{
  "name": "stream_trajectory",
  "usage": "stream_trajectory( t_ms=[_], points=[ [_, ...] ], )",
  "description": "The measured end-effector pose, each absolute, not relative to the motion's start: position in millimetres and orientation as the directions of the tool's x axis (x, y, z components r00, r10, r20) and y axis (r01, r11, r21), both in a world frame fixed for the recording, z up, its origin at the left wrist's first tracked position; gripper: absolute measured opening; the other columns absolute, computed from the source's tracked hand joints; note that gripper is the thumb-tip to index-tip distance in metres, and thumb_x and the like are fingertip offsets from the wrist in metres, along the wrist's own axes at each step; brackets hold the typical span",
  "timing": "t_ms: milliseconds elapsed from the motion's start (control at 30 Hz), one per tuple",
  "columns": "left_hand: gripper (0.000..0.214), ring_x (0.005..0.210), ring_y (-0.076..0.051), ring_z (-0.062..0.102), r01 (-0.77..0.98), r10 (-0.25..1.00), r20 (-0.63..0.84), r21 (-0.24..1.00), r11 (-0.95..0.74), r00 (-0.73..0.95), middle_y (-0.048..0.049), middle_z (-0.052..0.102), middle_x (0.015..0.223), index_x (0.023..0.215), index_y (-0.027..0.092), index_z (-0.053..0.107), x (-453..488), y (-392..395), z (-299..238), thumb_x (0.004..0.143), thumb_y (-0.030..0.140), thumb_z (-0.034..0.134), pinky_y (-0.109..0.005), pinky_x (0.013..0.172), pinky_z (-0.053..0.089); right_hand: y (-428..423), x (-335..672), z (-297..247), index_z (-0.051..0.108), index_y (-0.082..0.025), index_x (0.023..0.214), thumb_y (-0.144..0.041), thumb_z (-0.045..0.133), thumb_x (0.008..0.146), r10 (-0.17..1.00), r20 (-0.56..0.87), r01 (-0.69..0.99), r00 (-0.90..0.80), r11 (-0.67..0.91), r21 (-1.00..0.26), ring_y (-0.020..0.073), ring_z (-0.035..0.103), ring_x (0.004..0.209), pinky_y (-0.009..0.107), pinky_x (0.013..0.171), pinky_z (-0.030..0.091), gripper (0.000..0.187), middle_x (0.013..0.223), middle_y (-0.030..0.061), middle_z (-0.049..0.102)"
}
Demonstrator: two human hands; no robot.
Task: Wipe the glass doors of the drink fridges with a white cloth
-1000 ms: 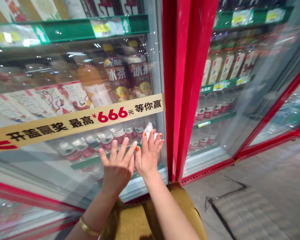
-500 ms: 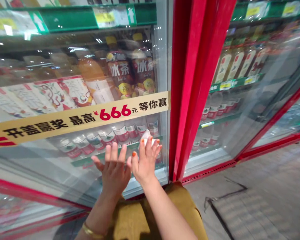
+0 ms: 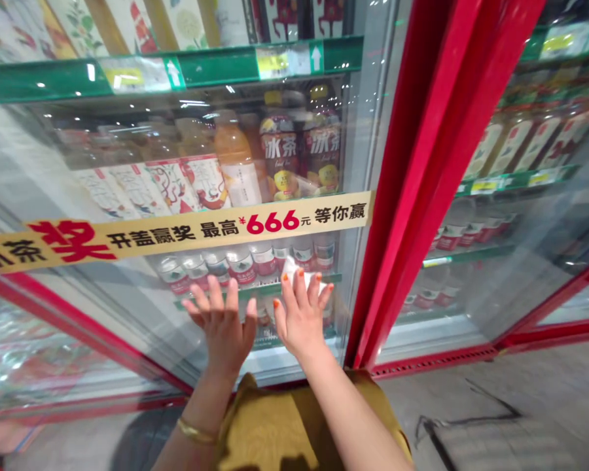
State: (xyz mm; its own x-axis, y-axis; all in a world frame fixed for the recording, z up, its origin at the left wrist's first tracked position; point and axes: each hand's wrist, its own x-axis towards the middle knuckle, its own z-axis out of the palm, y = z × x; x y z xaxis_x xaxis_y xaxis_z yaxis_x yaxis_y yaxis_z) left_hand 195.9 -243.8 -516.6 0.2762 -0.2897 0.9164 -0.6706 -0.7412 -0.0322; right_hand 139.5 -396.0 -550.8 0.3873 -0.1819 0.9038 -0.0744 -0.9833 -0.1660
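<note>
Right hand [image 3: 302,320] flat against the glass cooler door [image 3: 137,307], fingers spread, pressing a white tissue [image 3: 294,273] to the pane under its fingertips, low on the door and just below the tan promotional strip [image 3: 186,232]. Left hand [image 3: 220,330] open just beside it, fingers fanned, holding nothing; contact with the glass cannot be told. Gold bangle [image 3: 196,432] on left wrist. Behind the glass, rows of bottled water [image 3: 240,265] sit right behind the hands, iced-tea bottles [image 3: 279,157] on the shelf above. Red door frame [image 3: 422,176] to the right of both hands. Mustard-yellow fabric [image 3: 285,425] below the forearms.
</note>
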Motion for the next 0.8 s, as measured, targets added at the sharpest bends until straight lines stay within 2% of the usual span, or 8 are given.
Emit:
stream_trajectory(
  t_ms=[133, 300, 367, 433, 533, 600, 700, 800],
  points=[
    [0.084, 0.174, -0.037, -0.007, -0.663, -0.228, 0.943, -0.011, -0.749, 0.242, -0.0084, 0.007, 0.188, 0.176, 0.032, 0.025, 210, -249, -475, 0.102, 0.025, 0.064, -0.072, 0.138, -0.002, -391, 155, -495, 0.028, -0.03, 0.176, -0.038, 0.063, 0.103, -0.145, 0.917, -0.073, 0.373, -0.989, -0.127, 0.0357, -0.013, 0.174, 0.068, 0.138, -0.011, 0.082, 0.186, 0.002, 0.022],
    [0.095, 0.175, -0.033, 0.003, -0.654, -0.361, 0.891, -0.103, -0.75, 0.275, -0.0081, 0.008, 0.187, 0.177, 0.033, 0.018, 187, -234, -548, 0.099, 0.017, 0.068, -0.063, 0.142, 0.008, -381, 122, -590, 0.062, -0.036, 0.157, -0.036, 0.062, 0.105, 0.063, 0.905, 0.078, 0.42, -0.996, 0.034, 0.0237, 0.001, 0.175, 0.051, 0.143, -0.004, 0.052, 0.183, -0.0116, 0.026],
    [0.095, 0.175, -0.031, 0.003, -0.644, -0.386, 0.873, -0.114, -0.756, 0.299, -0.0063, 0.01, 0.187, 0.177, 0.036, 0.018, 179, -224, -571, 0.099, 0.016, 0.068, -0.06, 0.142, 0.007, -384, 115, -612, 0.068, -0.04, 0.15, -0.035, 0.059, 0.107, 0.093, 0.897, 0.098, 0.432, -0.994, 0.055, 0.0183, 0.003, 0.175, 0.047, 0.144, -0.001, 0.044, 0.18, -0.0154, 0.032],
    [0.093, 0.175, -0.032, 0.001, -0.632, -0.336, 0.887, -0.067, -0.772, 0.316, -0.0053, 0.008, 0.187, 0.177, 0.037, 0.02, 179, -217, -565, 0.1, 0.017, 0.067, -0.062, 0.142, 0.005, -388, 117, -596, 0.061, -0.039, 0.158, -0.036, 0.061, 0.106, 0.079, 0.893, 0.09, 0.443, -0.995, 0.044, 0.0199, 0.002, 0.175, 0.051, 0.144, -0.005, 0.051, 0.179, -0.0122, 0.036],
    [0.086, 0.174, -0.035, -0.003, -0.627, -0.201, 0.921, 0.058, -0.777, 0.334, -0.0061, 0.005, 0.188, 0.176, 0.037, 0.022, 192, -218, -515, 0.103, 0.021, 0.064, -0.067, 0.14, 0.002, -390, 141, -524, 0.033, -0.034, 0.175, -0.038, 0.063, 0.105, -0.008, 0.895, 0.051, 0.446, -0.998, -0.034, 0.0296, -0.008, 0.175, 0.065, 0.138, -0.015, 0.076, 0.181, -0.0025, 0.034],
    [0.082, 0.174, -0.035, -0.001, -0.636, -0.143, 0.934, 0.107, -0.765, 0.328, -0.0073, 0.006, 0.188, 0.177, 0.034, 0.021, 205, -222, -481, 0.105, 0.024, 0.06, -0.067, 0.14, 0.003, -384, 157, -485, 0.023, -0.034, 0.177, -0.038, 0.062, 0.105, -0.058, 0.897, 0.036, 0.439, -0.996, -0.082, 0.0337, -0.012, 0.174, 0.071, 0.135, -0.017, 0.082, 0.183, 0.0004, 0.032],
    [0.081, 0.174, -0.035, 0.001, -0.641, -0.132, 0.938, 0.112, -0.759, 0.32, -0.0078, 0.007, 0.187, 0.177, 0.033, 0.019, 213, -225, -475, 0.105, 0.022, 0.056, -0.065, 0.141, 0.004, -372, 159, -495, 0.03, -0.036, 0.175, -0.039, 0.058, 0.107, 0.044, 0.887, 0.065, 0.46, -0.998, 0.016, 0.0305, -0.008, 0.175, 0.067, 0.136, -0.019, 0.073, 0.182, -0.0029, 0.033],
    [0.086, 0.174, -0.032, 0.001, -0.659, -0.213, 0.923, 0.056, -0.75, 0.321, -0.0074, 0.009, 0.187, 0.177, 0.034, 0.018, 201, -219, -522, 0.103, 0.016, 0.058, -0.06, 0.142, 0.006, -367, 135, -566, 0.052, -0.037, 0.165, -0.036, 0.059, 0.107, 0.221, 0.848, 0.152, 0.482, -0.974, 0.168, 0.0195, -0.005, 0.175, 0.053, 0.141, -0.013, 0.058, 0.177, -0.0086, 0.041]
  ],
)
